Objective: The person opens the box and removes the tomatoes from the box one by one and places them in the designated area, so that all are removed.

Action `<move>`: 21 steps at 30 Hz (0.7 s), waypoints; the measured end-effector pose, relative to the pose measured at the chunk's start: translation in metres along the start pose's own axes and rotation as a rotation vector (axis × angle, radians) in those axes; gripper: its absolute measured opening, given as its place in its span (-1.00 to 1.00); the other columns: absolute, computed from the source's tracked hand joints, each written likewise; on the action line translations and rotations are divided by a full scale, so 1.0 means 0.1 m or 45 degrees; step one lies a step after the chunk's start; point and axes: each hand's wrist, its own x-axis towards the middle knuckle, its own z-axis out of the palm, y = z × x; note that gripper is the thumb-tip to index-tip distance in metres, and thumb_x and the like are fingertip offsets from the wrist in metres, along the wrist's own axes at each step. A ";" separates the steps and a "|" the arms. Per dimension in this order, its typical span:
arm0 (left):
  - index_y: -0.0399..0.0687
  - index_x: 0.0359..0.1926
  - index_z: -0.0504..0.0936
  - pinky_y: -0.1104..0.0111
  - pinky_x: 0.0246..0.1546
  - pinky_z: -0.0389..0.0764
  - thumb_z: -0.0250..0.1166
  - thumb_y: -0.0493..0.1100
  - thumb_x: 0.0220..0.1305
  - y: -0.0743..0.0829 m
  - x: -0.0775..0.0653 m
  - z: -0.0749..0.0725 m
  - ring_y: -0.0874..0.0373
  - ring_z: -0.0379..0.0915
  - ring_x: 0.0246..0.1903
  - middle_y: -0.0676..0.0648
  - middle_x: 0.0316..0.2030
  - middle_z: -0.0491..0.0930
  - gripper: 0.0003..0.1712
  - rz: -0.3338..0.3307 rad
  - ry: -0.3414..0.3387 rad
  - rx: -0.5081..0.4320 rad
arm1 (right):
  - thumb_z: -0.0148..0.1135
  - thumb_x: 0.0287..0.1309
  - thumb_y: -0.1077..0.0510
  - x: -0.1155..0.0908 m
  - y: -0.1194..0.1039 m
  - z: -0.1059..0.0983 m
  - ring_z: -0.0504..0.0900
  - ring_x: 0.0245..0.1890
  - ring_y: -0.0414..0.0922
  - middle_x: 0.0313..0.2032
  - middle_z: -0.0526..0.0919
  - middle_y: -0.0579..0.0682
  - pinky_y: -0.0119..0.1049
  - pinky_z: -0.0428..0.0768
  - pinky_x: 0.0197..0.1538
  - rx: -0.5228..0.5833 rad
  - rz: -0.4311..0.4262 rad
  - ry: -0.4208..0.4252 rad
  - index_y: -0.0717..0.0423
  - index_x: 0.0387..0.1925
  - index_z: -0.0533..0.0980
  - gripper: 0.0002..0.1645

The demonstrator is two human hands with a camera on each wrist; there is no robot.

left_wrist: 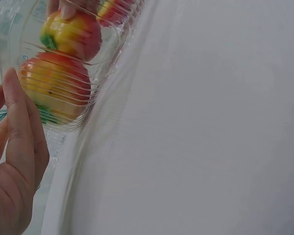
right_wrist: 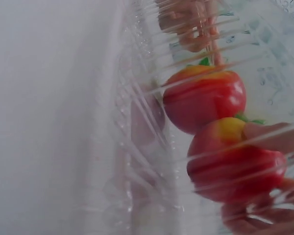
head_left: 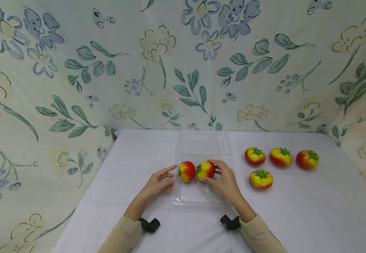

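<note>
A clear plastic clamshell box point(head_left: 198, 196) lies on the white cloth with its lid point(head_left: 204, 144) folded back. Inside it, two shiny red-and-yellow persimmons sit side by side, their green leaf caps turned toward the left. My right hand point(head_left: 225, 179) grips the right persimmon point(head_left: 206, 171) between thumb and fingers. The left persimmon point(head_left: 187, 171) stands free of both hands, close against its neighbour. My left hand point(head_left: 158, 183) is at the box's left wall, fingers extended toward the rim. In the left wrist view, the left fingers point(left_wrist: 20, 122) show beside the ribbed wall, outside the box.
To the right of the box, a persimmon point(head_left: 261, 179) lies in front of a row of three more, among them a middle one point(head_left: 280, 157). A floral curtain point(head_left: 183, 70) hangs behind the table point(head_left: 296, 218). Black wrist mounts point(head_left: 149, 225) sit at both cuffs.
</note>
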 end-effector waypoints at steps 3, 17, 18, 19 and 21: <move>-0.09 0.44 0.35 0.43 -0.17 0.67 0.30 -0.26 0.37 -0.01 0.00 0.00 0.21 0.59 -0.35 -0.11 -0.12 0.48 -0.34 -0.002 0.003 -0.006 | 0.59 -0.09 0.32 -0.01 -0.02 -0.01 0.56 0.10 0.13 0.15 0.55 0.16 -0.01 0.60 0.10 0.024 0.025 -0.016 0.23 0.23 0.47 -0.21; -0.07 0.45 0.36 0.45 -0.19 0.67 0.30 -0.27 0.37 -0.01 0.01 -0.01 0.19 0.58 -0.35 -0.11 -0.11 0.48 -0.35 -0.014 0.010 0.000 | 0.59 -0.07 0.28 -0.02 -0.05 -0.09 0.56 0.11 0.17 0.18 0.53 0.21 0.06 0.58 0.11 0.114 0.055 -0.031 0.28 0.26 0.45 -0.18; -0.06 0.45 0.36 0.45 -0.19 0.67 0.30 -0.27 0.37 -0.01 0.01 0.00 0.19 0.58 -0.35 -0.11 -0.11 0.48 -0.34 -0.016 0.010 -0.002 | 0.59 -0.07 0.27 -0.02 -0.04 -0.10 0.56 0.11 0.17 0.18 0.53 0.21 0.06 0.58 0.11 0.116 0.059 -0.033 0.29 0.26 0.45 -0.18; -0.06 0.44 0.36 0.45 -0.19 0.67 0.30 -0.26 0.37 -0.01 0.01 0.00 0.19 0.58 -0.35 -0.11 -0.11 0.48 -0.34 -0.018 0.011 -0.003 | 0.59 -0.07 0.27 -0.02 -0.04 -0.10 0.56 0.11 0.16 0.19 0.52 0.20 0.05 0.58 0.12 0.118 0.063 -0.037 0.28 0.26 0.45 -0.18; -0.05 0.44 0.37 0.45 -0.19 0.67 0.31 -0.26 0.37 -0.02 0.01 0.00 0.19 0.58 -0.35 -0.11 -0.11 0.48 -0.34 -0.018 0.012 -0.004 | 0.59 -0.07 0.26 -0.02 -0.03 -0.11 0.55 0.11 0.16 0.19 0.52 0.20 0.04 0.58 0.12 0.118 0.070 -0.042 0.27 0.26 0.45 -0.18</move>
